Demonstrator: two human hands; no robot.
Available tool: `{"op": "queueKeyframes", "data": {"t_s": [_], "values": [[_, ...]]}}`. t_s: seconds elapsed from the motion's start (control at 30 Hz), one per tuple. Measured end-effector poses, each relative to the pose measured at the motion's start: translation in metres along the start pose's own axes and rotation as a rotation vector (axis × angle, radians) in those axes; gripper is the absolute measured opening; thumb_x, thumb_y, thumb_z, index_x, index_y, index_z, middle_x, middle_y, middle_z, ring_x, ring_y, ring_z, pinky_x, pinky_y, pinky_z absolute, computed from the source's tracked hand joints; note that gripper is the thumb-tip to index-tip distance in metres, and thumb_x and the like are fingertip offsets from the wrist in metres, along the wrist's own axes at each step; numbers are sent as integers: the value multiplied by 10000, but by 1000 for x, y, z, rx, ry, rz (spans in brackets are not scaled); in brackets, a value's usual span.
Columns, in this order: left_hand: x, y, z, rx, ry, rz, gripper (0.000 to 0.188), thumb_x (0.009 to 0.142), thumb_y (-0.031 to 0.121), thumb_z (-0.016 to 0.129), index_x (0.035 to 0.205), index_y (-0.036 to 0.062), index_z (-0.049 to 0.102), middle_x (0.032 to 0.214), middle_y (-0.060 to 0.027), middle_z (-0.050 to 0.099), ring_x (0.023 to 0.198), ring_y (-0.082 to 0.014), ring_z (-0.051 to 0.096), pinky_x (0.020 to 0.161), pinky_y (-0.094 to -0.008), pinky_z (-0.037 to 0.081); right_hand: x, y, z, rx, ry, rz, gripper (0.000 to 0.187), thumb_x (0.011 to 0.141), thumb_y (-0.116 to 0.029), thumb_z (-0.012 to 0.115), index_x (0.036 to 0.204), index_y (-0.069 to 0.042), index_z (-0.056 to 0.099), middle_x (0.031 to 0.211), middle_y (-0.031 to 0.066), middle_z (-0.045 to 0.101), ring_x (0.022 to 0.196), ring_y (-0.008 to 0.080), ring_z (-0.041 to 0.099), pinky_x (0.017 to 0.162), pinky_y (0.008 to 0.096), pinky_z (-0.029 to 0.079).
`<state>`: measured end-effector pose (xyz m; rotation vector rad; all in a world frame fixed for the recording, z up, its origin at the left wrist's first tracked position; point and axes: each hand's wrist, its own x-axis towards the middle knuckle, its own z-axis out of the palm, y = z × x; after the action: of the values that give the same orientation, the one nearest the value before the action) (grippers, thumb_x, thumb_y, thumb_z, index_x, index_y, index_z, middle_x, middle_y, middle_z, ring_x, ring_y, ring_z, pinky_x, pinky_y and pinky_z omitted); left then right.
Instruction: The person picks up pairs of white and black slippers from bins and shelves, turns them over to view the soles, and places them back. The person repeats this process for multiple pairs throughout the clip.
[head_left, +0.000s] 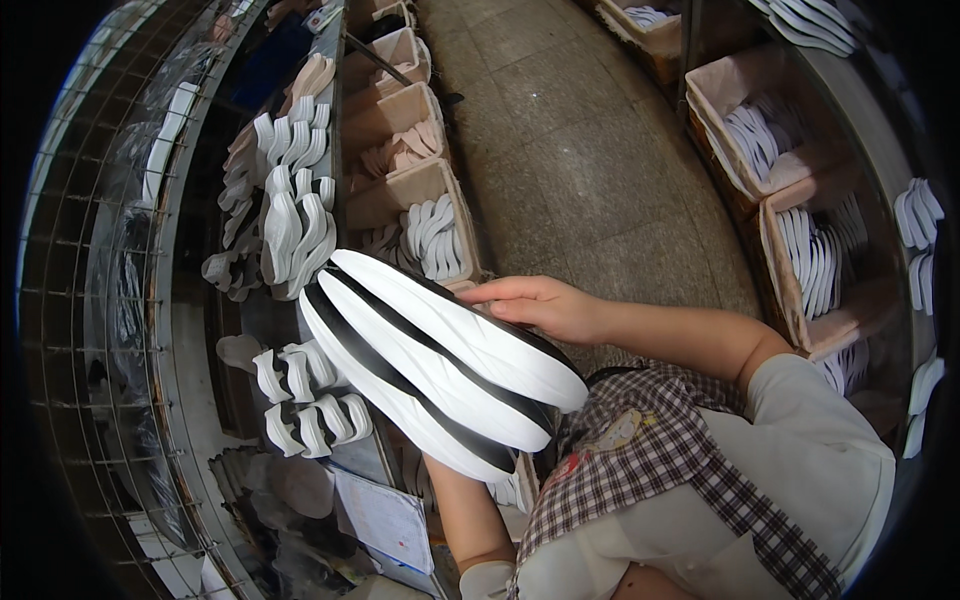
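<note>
While three white soles (430,375) slant just left of the right hand (545,305), its grip cannot be told.

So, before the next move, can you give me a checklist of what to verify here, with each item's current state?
1. Right hand at the soles: ok, its fingers lie along their outer edge; how firmly they press, cannot tell.
2. Both hands visible: not ok, the left one is hidden behind the soles, with only its forearm showing.
3. Soles lined up: ok, three show side by side, running the same way.
4. Paper sheet left uncovered by the soles: ok, it lies beside the left forearm.
5. Room in the bin just beyond the soles: cannot tell, white pieces are inside but its depth is hidden.
</note>
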<state>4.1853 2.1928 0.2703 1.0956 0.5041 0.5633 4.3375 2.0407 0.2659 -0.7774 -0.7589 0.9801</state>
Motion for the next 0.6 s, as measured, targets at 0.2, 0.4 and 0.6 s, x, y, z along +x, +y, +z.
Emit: {"op": "queueKeyframes", "data": {"t_s": [0.2, 0.4, 0.6], "values": [[-2, 0, 2, -2, -2, 3, 390, 954, 220, 478, 1251, -31, 468, 1172, -125, 564, 1028, -225, 572, 865, -323, 464, 1, -2, 0, -16, -24, 28, 394, 982, -145, 415, 1353, -14, 427, 1337, 122, 482, 1217, 187, 468, 1023, 324, 375], [-6, 0, 1, -1, 3, 6, 396, 956, 229, 476, 1255, -31, 465, 1174, -126, 563, 1028, -224, 573, 862, -322, 469, 0, -6, 1, -28, -29, 45, 393, 983, -144, 411, 1354, -14, 426, 1336, 121, 483, 1222, 187, 463, 1024, 323, 373], [-9, -1, 0, -21, 16, -12, 403, 957, 237, 474, 1259, -30, 462, 1177, -126, 562, 1028, -224, 574, 860, -321, 473, -1, -6, 2, -12, -25, 16, 387, 976, -136, 419, 1344, -17, 444, 1313, 119, 503, 1197, 182, 481, 1008, 309, 382]]}}
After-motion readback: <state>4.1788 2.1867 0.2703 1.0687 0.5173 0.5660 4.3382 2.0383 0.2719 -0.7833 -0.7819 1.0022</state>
